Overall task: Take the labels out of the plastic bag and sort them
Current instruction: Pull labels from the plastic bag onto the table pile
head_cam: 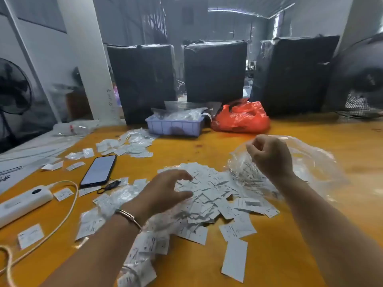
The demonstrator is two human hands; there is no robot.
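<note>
At 9 o'clock on the table (279, 255) lie a white power bank (22, 201) and, beside it, a phone (98, 170). My left hand (165, 193) hovers over the pile of labels (207, 195) at center, fingers loosely spread, grasping nothing. At 3 o'clock my right hand (269, 156) is clenched on the clear plastic bag (306, 162), lifting its edge; some labels remain inside. At 12 o'clock sits a tray (176, 126), an orange bag (242, 118) just beside it.

Labels (205, 195) heaped beside plastic bag (306, 162)
</note>
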